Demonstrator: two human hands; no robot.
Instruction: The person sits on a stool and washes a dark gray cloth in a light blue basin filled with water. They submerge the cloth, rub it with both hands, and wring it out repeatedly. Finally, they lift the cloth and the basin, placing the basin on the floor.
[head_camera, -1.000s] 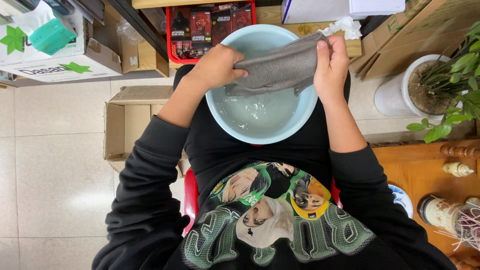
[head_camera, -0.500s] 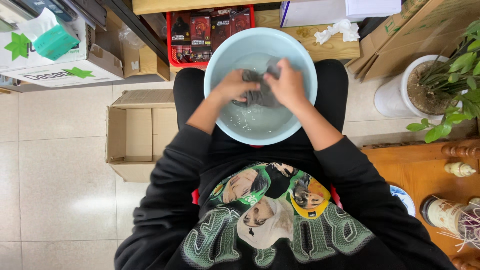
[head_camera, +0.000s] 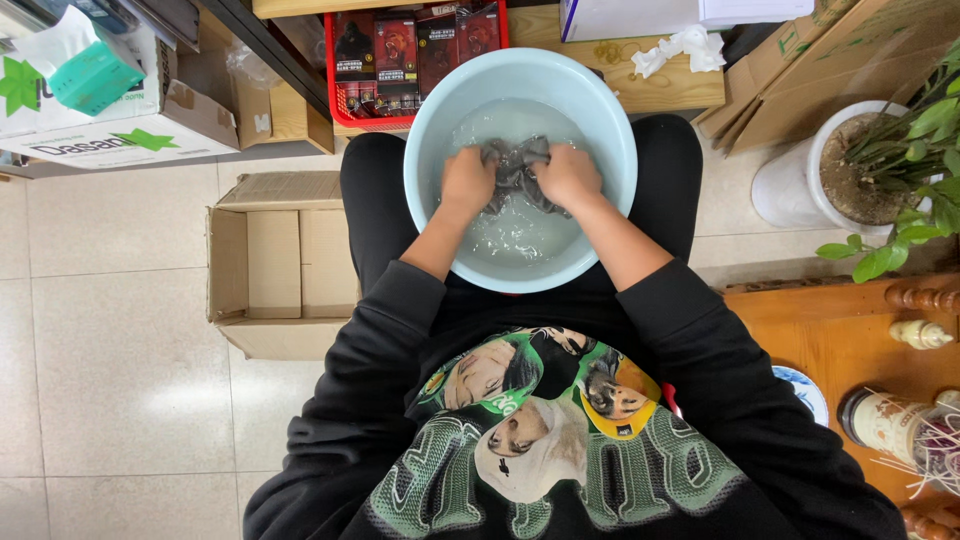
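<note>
Sitting on a seat with a light blue basin (head_camera: 425, 130) resting on the lap, the person works over a tiled floor (head_camera: 110, 360), with an open cardboard box (head_camera: 265, 260) to the left and a wooden table (head_camera: 850, 340) to the right. Beyond the basin stands a red crate (head_camera: 345, 110) of dark packets, and a white pot (head_camera: 800, 180) with a green plant sits at the right edge.

Shallow, bubbly water (head_camera: 520, 235) fills the bottom of the basin. In it, near the far wall, lies a grey cloth (head_camera: 515, 170), bunched into folds between the two fists.

Left hand (head_camera: 467, 182) is closed tight around the cloth's left end; right hand (head_camera: 567, 177) is closed tight around its right end, knuckles up, the two hands nearly touching.

Judging by its limp creases, the cloth is soft and floppy, heavier for being soaked, and likely slick with suds. It should bear firm squeezing without harm. A full fistful of gathered fabric at each end looks the surest hold, since a pinch on a wet edge could slip.
</note>
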